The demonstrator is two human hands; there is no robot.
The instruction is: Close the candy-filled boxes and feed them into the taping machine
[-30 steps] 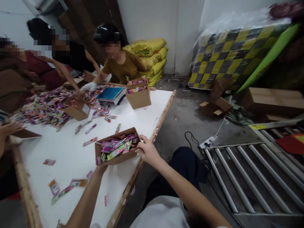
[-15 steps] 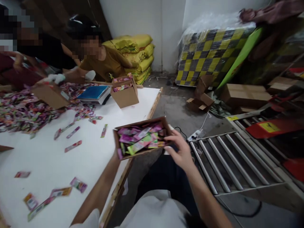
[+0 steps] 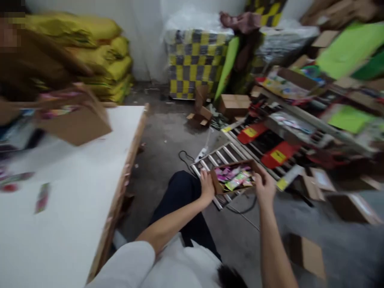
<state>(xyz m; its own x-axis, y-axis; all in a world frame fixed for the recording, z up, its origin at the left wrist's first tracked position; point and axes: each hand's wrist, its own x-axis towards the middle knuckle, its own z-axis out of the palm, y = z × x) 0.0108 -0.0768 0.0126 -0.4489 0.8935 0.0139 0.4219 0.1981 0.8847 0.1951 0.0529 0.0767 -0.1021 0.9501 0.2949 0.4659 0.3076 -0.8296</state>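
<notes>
Between my two hands is an open cardboard box [image 3: 218, 191] filled with small shiny packets [image 3: 237, 178], mostly purple, with a green and pink one on top. My left hand [image 3: 207, 187] is closed on the box's left end, its fingers at the rim. On the opposite end, my right hand [image 3: 265, 187] grips the upper corner, thumb near the edge. Held about level, the box is over a metal roller conveyor [image 3: 229, 153]; whether it touches the rollers I cannot tell.
A white table [image 3: 75, 192] with a wooden edge runs along the left, bearing another packet-filled box [image 3: 79, 124] beside a co-worker's sleeve. Red machine parts [image 3: 277, 154] adjoin the conveyor. Cartons [image 3: 309, 256] lie on the right floor. Yellow sacks [image 3: 99, 60] are stacked behind.
My view has swung right, away from the table. Both hands have carried the box from beside the table's edge to above the roller conveyor.
</notes>
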